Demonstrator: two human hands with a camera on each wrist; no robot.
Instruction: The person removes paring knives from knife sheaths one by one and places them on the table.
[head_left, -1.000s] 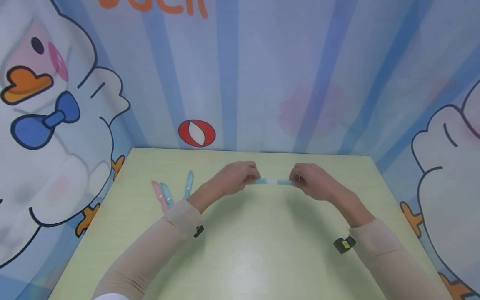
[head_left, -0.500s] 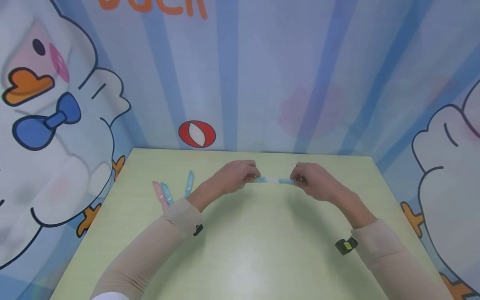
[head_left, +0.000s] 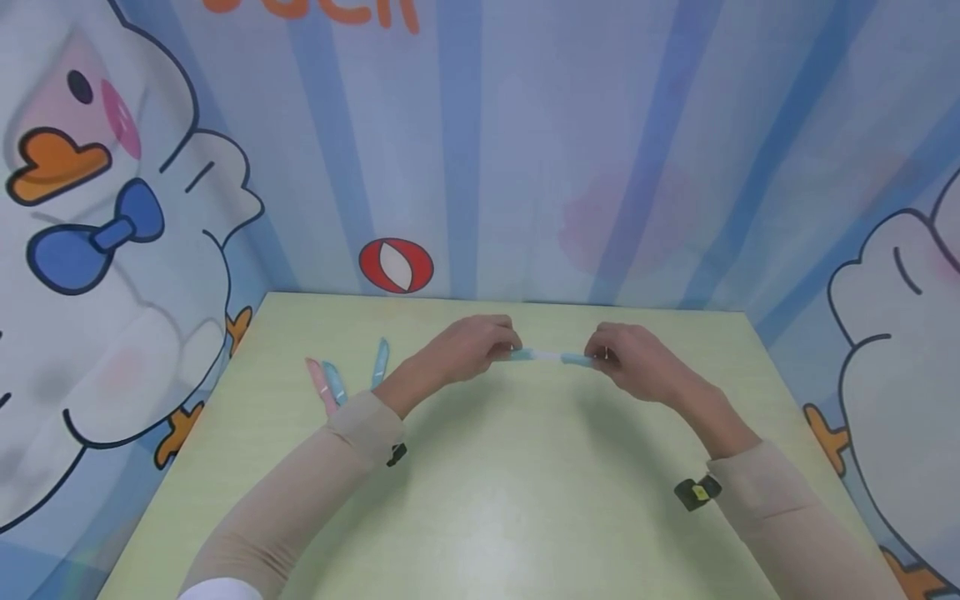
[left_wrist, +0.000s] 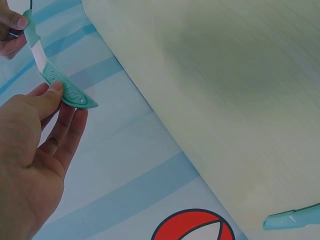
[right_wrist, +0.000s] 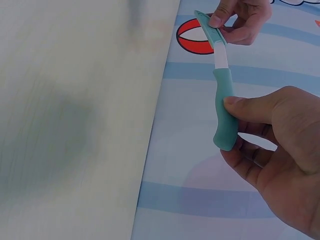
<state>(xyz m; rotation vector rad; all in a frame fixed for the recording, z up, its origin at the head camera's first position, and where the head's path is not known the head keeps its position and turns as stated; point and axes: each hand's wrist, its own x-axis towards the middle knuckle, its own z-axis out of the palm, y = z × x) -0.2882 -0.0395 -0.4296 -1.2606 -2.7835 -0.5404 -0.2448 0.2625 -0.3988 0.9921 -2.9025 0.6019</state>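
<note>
So I'm running this rig from way off, and the knife [head_left: 547,356] is hanging roughly level between two hands, looking like it's held clear of the table [head_left: 495,508] below it. Its sheath [left_wrist: 70,90] is covering the tip end, and a strip of white blade [right_wrist: 220,56] is showing between that and the teal handle [right_wrist: 226,107]. I'm reading this as the sheath step being underway, but I can't tell whether it's coming off or going on. Either way, I'm thinking the next move is calling for a straight slide, no twisting, fingers keeping off that bare strip.

Pose-wise, the left hand [head_left: 468,346] is pinching the sheath, thumb pressing the lettered face, fingers behind. The right hand [head_left: 637,358] is gripping the handle, thumb opposite curled fingers. So they're sitting apart, the knife bridging them, both forearms angling in toward it.

Farther out, left of the knife, a pink knife [head_left: 319,382] and two teal spares [head_left: 380,360] are lying partly behind the left arm. Behind the knife, a striped backdrop [head_left: 525,167] is rising.
</note>
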